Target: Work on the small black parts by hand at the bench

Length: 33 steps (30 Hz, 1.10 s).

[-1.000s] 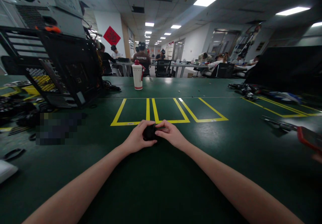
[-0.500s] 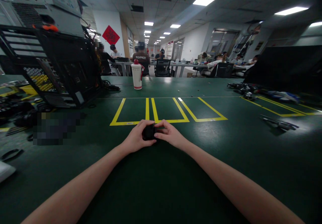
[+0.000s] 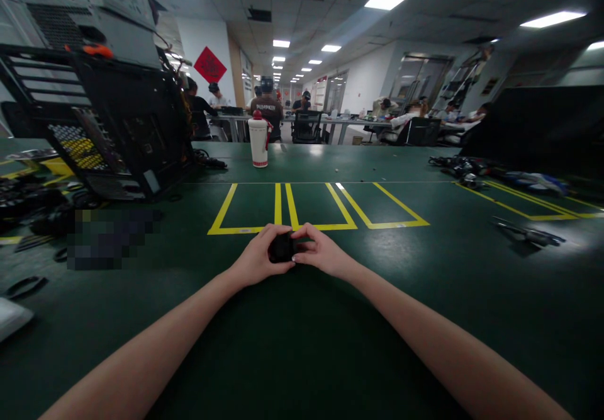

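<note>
Between my two hands is a small, dark, blocky object (image 3: pixel 282 248), just in front of the yellow tape frames. Its details are too dark to make out, so I cannot tell its kind. My left hand (image 3: pixel 257 257) curls around its left side, thumb below and fingers above. My right hand (image 3: pixel 319 253) touches its right side with bent fingers and the thumb near its lower right edge. Both forearms reach in from the bottom corners over the green tabletop (image 3: pixel 292 344).
At left stands an open black computer case (image 3: pixel 136 136) with a grey power supply (image 3: pixel 94 14) above. Yellow tape (image 3: pixel 245 230) marks the table. A white cup with a red lid (image 3: pixel 259 140) stands behind. Pliers-like tools (image 3: pixel 528 232) lie right. People sit at far tables.
The camera view has shifted very slightly, so the scene sits a little further right. Both hands keep the dark object in about the same place, with the right fingers shifted slightly on it.
</note>
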### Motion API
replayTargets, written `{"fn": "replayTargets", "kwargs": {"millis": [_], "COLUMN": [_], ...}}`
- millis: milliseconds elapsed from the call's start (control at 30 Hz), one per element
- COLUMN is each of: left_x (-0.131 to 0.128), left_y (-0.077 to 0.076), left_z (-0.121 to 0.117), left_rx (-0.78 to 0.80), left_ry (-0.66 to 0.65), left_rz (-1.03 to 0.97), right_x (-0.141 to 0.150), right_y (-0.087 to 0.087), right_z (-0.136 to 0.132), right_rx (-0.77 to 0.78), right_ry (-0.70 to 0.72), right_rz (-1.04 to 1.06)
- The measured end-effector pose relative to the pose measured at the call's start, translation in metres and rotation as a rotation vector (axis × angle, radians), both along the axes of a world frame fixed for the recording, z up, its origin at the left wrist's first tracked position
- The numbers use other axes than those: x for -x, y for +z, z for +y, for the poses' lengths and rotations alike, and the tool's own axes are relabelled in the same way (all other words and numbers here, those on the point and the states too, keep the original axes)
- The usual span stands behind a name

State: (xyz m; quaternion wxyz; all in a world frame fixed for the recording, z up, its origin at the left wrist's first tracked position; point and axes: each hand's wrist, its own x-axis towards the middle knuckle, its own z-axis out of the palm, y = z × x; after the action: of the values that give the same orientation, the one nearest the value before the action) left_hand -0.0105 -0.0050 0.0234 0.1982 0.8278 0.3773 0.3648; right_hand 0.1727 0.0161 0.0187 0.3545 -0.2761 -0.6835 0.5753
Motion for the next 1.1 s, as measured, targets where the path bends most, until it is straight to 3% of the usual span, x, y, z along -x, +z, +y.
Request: {"fn": "replayTargets", "kwargs": {"millis": [367,633,933,1100], "left_x": [0.0008,0.0006,0.0000,0.0005], "left_y": [0.0016,-0.0014,0.0019,0.0013], "left_z": [-0.0013,0.0003,-0.0006,-0.0011], "left_rx": [0.021,0.000,-0.009,0.000], "left_ry": [-0.022,0.002,-0.009,-0.005], "left_rz": [-0.019,-0.006,-0.009,-0.006], "right_x": [0.0043,0.0019,0.0051,0.0015], "right_y": [-0.0004,0.0003,-0.0039,-0.0040], "right_z": [-0.0007,-0.0035,0.0002,-0.0010], "right_rx": [-0.032,-0.011,-0.084,-0.026], "right_ry": [-0.119,-0.026,-0.189,-0.118], "right_rz": [-0.061,-0.006,-0.102,-0.099]}}
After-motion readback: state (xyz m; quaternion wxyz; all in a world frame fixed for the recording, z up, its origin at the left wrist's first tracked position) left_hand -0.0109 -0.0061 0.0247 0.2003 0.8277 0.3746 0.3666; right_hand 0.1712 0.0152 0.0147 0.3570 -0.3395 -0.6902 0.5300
